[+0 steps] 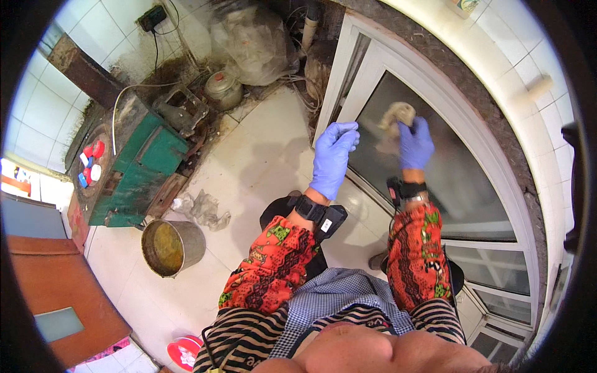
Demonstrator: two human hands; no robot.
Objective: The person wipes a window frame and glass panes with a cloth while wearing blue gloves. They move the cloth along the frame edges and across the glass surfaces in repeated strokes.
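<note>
A light-coloured cloth (pixel 399 115) is pinched in the fingers of my right hand (pixel 415 142), which wears a blue glove. The cloth lies against, or just in front of, the dark glass pane (pixel 433 186) of a white-framed door or window; it is slightly blurred. My left hand (pixel 336 151), gloved in blue too, is raised near the left edge of the white frame (pixel 350 105). Its fingers are curled, and whether they touch the frame or hold something small cannot be told. Patterned red sleeves cover both forearms.
On the tiled floor (pixel 261 140) at the left stand a metal pot (pixel 191 247) and a crumpled plastic bag (pixel 210 210). A green stove (pixel 140 158) bears several coloured caps (pixel 95 149). Farther back are a lidded pot (pixel 224 88) and a large plastic bag (pixel 252 42). A red basin (pixel 179 349) sits lower left.
</note>
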